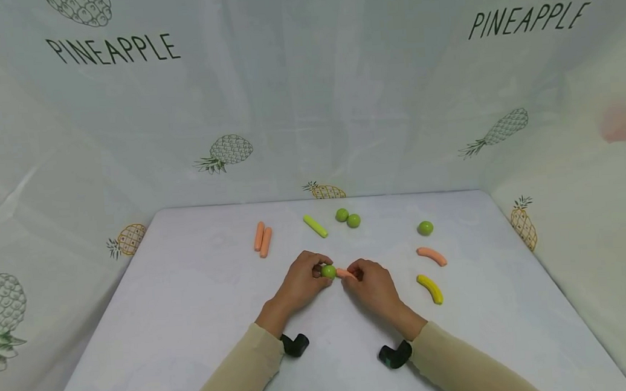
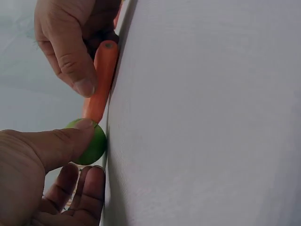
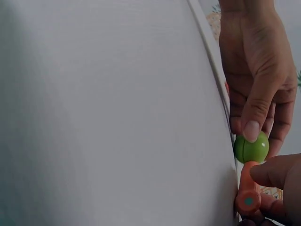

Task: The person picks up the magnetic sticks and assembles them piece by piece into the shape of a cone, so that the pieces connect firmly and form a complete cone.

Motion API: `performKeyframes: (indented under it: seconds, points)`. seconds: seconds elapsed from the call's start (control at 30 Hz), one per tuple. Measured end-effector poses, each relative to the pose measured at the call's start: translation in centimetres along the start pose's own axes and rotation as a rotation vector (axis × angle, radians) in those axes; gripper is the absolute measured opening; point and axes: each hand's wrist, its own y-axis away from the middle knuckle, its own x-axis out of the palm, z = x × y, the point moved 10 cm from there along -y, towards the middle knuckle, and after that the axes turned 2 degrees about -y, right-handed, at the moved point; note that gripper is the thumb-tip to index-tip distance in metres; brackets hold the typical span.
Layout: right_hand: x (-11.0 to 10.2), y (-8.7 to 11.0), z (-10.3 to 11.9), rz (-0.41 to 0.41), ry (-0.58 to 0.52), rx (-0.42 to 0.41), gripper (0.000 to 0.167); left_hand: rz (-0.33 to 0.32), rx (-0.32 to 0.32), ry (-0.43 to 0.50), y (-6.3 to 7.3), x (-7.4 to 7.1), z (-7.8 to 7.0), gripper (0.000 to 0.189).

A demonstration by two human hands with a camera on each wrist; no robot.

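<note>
Near the middle of the table, my left hand pinches a small glossy green ball between thumb and fingers. My right hand pinches a short orange stick with rounded ends, just to the right of the ball. In the left wrist view the far end of the orange stick shows a small dark spot, and its near end meets the green ball beside my thumb. From the right wrist, the ball and stick also appear end to end, close to the tabletop.
On the white table lie two orange sticks, a light green stick, a pair of green balls and a single green ball. At right are a curved orange piece and a curved yellow piece.
</note>
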Motion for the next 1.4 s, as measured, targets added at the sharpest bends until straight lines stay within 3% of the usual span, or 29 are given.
performKeyframes:
  seconds: [0.33,0.53,0.7,0.87,1.07,1.4]
  points:
    - [1.9,1.2,1.4,0.058,-0.024,-0.004,0.025,-0.02,0.011,-0.053,0.2,-1.2,0.9,0.04]
    - [3.4,2.0,3.5,0.078,0.02,-0.098,0.014,-0.018,-0.034,0.001,0.6,-1.8,1.2,0.026]
    - [4.2,2.5,4.9,0.09,0.041,-0.158,0.015,-0.015,-0.048,-0.09,1.3,-2.2,0.9,0.02]
    - [4.3,2.7,5.4,0.098,0.057,-0.175,0.019,-0.008,-0.02,-0.163,2.0,-2.3,0.9,0.024]
    - [4.0,2.8,5.3,0.114,0.046,-0.181,0.021,-0.013,-0.01,-0.116,2.3,-2.2,1.7,0.028]
    - [2.1,3.0,3.5,0.098,0.037,-0.148,0.028,-0.02,-0.003,-0.108,2.5,-2.5,2.0,0.013]
